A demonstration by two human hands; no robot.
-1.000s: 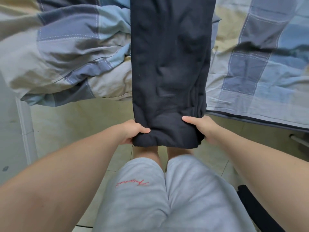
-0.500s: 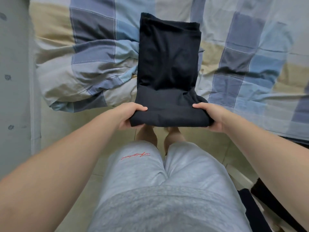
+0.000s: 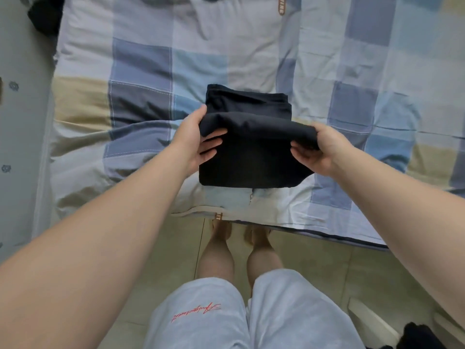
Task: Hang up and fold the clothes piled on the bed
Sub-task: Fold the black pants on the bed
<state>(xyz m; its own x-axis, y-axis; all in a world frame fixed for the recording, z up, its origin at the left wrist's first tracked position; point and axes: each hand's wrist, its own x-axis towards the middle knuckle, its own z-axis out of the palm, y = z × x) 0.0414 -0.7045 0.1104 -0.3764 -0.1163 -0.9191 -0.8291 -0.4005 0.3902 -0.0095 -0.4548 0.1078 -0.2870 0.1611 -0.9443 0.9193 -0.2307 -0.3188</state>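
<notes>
Head camera looks down on the folded black garment [image 3: 251, 162] at the frame's centre, lying on the checked bedcover [image 3: 141, 71] close to the bed's near edge. My left hand [image 3: 198, 142] grips the left end of its upper fold, thumb over the top and fingers curled beneath. My right hand [image 3: 319, 149] pinches the right end likewise. The lower layers rest flat on the cover. A dark heap [image 3: 45, 16] sits in the upper left corner, possibly more clothing, but it is too blurred to tell. My grey shorts [image 3: 201, 318] fill the bottom of the frame above the tiled floor [image 3: 327, 268].
</notes>
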